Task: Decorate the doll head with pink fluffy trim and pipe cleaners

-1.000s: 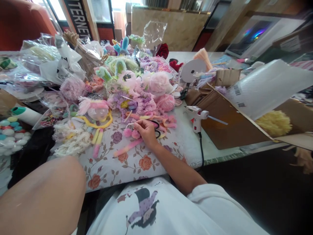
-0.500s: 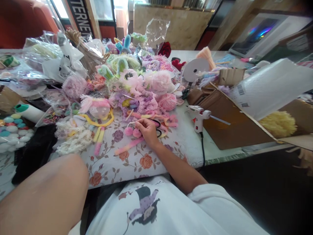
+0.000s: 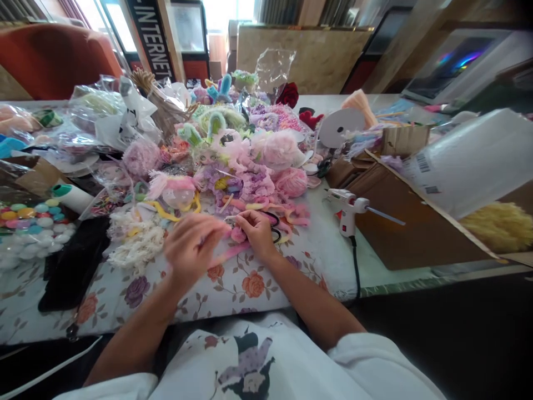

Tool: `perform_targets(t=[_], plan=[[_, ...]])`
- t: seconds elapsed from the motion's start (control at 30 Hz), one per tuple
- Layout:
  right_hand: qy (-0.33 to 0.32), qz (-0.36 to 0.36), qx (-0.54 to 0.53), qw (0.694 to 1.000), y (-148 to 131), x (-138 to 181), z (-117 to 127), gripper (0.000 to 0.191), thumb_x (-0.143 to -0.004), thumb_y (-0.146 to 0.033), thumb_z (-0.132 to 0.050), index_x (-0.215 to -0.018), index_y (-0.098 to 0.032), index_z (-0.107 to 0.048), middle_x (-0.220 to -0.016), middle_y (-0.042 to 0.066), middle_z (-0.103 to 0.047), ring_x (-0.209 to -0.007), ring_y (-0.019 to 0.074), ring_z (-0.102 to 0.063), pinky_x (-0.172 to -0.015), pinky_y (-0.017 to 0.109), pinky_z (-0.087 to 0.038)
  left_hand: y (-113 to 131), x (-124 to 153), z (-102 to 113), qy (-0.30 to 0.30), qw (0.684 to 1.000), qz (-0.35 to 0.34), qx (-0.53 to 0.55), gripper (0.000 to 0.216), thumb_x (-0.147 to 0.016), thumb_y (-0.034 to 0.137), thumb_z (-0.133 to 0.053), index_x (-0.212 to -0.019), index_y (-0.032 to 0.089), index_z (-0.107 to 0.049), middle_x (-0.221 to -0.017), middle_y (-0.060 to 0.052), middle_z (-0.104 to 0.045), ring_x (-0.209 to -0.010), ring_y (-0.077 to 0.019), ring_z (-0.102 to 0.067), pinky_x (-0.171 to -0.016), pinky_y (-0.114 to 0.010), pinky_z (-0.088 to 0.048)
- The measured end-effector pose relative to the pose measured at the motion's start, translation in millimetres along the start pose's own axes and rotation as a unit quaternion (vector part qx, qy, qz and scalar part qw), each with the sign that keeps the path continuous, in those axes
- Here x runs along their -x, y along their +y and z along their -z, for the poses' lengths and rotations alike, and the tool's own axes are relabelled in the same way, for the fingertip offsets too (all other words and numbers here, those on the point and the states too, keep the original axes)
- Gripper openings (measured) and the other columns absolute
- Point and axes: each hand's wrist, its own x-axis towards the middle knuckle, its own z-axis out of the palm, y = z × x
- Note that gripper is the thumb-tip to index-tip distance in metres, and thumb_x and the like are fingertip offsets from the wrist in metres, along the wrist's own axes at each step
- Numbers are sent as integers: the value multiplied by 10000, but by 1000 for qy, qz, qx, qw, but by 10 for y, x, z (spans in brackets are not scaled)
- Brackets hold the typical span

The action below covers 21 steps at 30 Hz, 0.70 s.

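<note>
Above the flowered cloth, my right hand (image 3: 256, 230) is closed in a pinch on a thin pale cord beside a fluffy pink pom-pom (image 3: 238, 235). Black scissors handles (image 3: 276, 235) lie just past its fingers, partly covered. My left hand (image 3: 194, 244) is close by on the left, its fingers bent and smeared by motion; whether anything is in them does not show. A pink fuzzy strip (image 3: 229, 254) lies on the cloth between the hands. Left of my left hand sits a bundle of cream fluffy yarn (image 3: 137, 236).
A white glue gun (image 3: 347, 208) stands to the right, its black cable hanging over the edge. Beyond is a cardboard box (image 3: 400, 216). Lilac ruffled trim (image 3: 256, 180), pink yarn (image 3: 291, 182) and a doll face (image 3: 206, 158) are heaped ahead. Colourful pom-poms (image 3: 37, 222) lie left.
My left arm, bent large at the left before, has come down, bringing the left hand in beside the right. My right hand keeps its pinch by the pom-poms. The view has shifted slightly.
</note>
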Motion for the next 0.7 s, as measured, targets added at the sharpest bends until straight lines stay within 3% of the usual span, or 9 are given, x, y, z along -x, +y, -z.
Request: perform_targets(t=[0.07, 0.17, 0.23, 0.33, 0.53, 0.6, 0.7], plan=[[-2, -1, 1, 1000, 2, -5, 2, 227, -767, -391, -660, -683, -186, -615, -619, -9, -601, -534, 121, -471, -515, 255, -364, -159, -96, -90, 5, 999, 54, 2, 170, -767, 361, -748, -740, 207, -679, -752, -30, -655, -722, -178, -606, -703, -303, -506], [-4, -2, 4, 1000, -1, -13, 6, 231, -762, -399, -665, -682, -187, -620, -614, -10, -600, -540, 124, -474, -525, 258, -373, -419, -202, -199, -15, 981, 186, 59, 198, -757, 370, -729, -747, 181, -672, -643, 7, -600, -591, -131, -525, -583, -253, -435], [-8, -5, 5, 1000, -4, -15, 7, 233, -761, -401, -666, -684, -186, -622, -614, -11, -598, -540, 124, -474, -525, 257, -373, -545, -215, -239, -29, 969, 224, 101, 230, -770, 393, -696, -753, 165, -675, -636, 4, -591, -596, -129, -515, -598, -252, -433], [-15, -10, 6, 1000, -7, -11, 5, 239, -768, -406, -663, -687, -186, -621, -613, -12, -594, -527, 119, -458, -513, 257, -360, -631, -174, -266, -26, 962, 239, 126, 289, -808, 448, -637, -729, 170, -641, -628, 4, -570, -580, -121, -490, -574, -244, -407], [-20, -15, 0, 1000, -11, -8, 3, 234, -769, -397, -670, -681, -185, -621, -611, -9, -589, -533, 122, -454, -521, 262, -348, -626, -100, -270, 15, 953, 259, 158, 415, -862, 500, -553, -589, 205, -449, -505, 48, -358, -462, -98, -346, -454, -234, -291], [-19, -16, -1, 1000, -14, -9, 4, 230, -769, -392, -670, -683, -184, -622, -618, -7, -595, -540, 123, -461, -529, 263, -353, -616, -92, -255, 22, 955, 260, 141, 419, -859, 480, -575, -564, 198, -476, -482, 41, -390, -451, -95, -350, -443, -234, -290], [-19, -17, -1, 1000, -20, -8, 8, 231, -770, -389, -671, -675, -185, -615, -610, -13, -588, -529, 118, -448, -516, 259, -344, -602, -90, -227, 4, 960, 252, 122, 343, -827, 449, -639, -619, 176, -643, -540, -2, -569, -508, -110, -471, -495, -236, -381]])
